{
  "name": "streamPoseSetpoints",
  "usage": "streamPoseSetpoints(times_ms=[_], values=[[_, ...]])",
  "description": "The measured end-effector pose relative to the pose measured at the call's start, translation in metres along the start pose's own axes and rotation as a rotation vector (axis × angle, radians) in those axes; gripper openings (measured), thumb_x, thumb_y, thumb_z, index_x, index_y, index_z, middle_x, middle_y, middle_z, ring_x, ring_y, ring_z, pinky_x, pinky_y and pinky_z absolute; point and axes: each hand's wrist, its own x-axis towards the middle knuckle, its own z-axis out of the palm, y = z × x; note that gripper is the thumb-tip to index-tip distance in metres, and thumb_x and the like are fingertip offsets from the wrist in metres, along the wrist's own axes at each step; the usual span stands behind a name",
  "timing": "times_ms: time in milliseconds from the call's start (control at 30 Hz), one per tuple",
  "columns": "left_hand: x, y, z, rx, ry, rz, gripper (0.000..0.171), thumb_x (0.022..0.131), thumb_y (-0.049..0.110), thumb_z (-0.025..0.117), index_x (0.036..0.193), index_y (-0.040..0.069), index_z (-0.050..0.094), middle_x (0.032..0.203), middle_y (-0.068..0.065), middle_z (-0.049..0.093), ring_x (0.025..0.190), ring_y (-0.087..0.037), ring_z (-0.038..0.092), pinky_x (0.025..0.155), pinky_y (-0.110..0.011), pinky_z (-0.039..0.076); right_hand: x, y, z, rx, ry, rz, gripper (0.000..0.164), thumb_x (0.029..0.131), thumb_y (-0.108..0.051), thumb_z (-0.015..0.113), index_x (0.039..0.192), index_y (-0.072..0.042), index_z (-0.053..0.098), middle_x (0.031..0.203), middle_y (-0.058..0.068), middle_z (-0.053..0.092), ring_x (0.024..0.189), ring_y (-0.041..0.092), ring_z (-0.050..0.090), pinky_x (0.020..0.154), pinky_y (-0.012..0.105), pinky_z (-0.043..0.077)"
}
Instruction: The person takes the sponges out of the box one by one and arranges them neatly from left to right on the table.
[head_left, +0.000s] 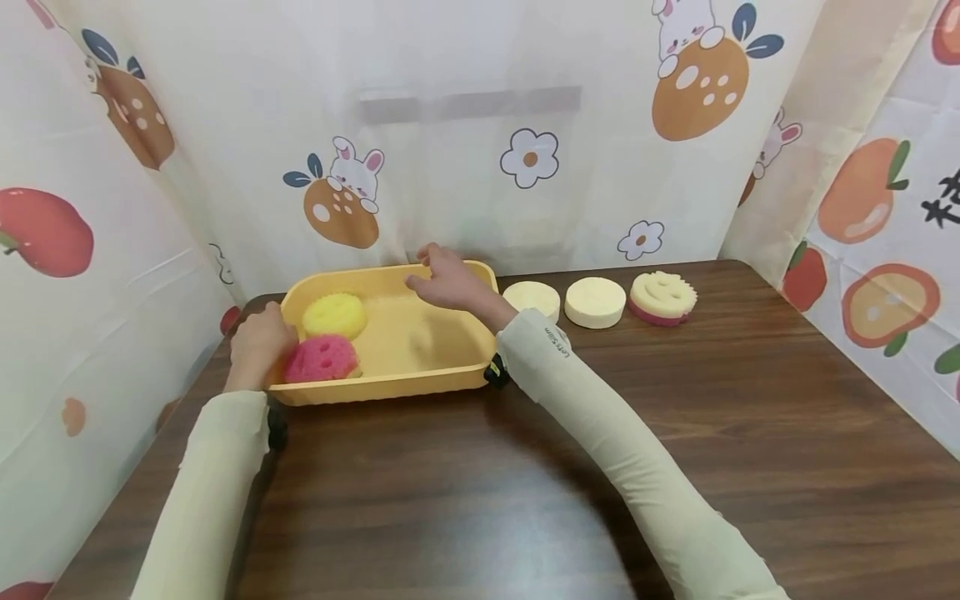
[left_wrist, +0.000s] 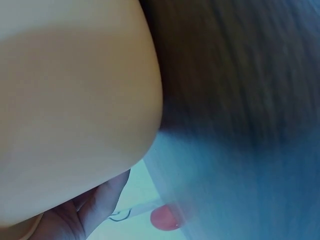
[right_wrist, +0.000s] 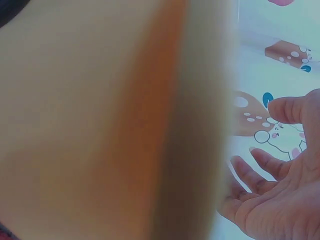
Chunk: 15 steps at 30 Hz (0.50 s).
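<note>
My left hand [head_left: 258, 343] grips the left rim of a shallow yellow tray [head_left: 405, 385]. In the left wrist view, the fingers of that hand [left_wrist: 95, 207] show past the tray's outer wall. Beside it, in the tray's left part, lie a yellow sponge [head_left: 335, 314] and, nearer me, a pink sponge [head_left: 321, 358] with face holes. My right hand [head_left: 453, 282] reaches over the tray's right half with nothing in it. Its fingers [right_wrist: 260, 180] are spread and relaxed in the right wrist view, where the tray's wall [right_wrist: 75, 125] fills the left side.
Right of the tray stand two round cream sponges [head_left: 595, 302], the nearer one partly behind my right forearm, and a smiley-face sponge [head_left: 663, 293] with cream top and pink base. They sit along the back of the dark wooden table [head_left: 420, 500]. Printed curtains [head_left: 465, 183] hang behind.
</note>
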Motion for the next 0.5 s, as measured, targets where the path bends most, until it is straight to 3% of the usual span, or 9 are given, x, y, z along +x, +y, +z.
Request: streamPoseSetpoints(times_ms=[500], values=[[-0.0014, -0.0011, 0.0009, 0.005, 0.016, 0.011, 0.046, 0.095, 0.017, 0.043, 0.128, -0.014, 0.038, 0.107, -0.035, 0.054, 0.087, -0.044, 0.056, 0.078, -0.061, 0.053, 0.0076, -0.0039, 0.0041, -0.001, -0.001, -0.013, 0.058, 0.098, -0.034, 0.052, 0.145, -0.002, 0.039, 0.145, 0.019, 0.047, 0.134, 0.03, 0.048, 0.113, 0.04, 0.041]])
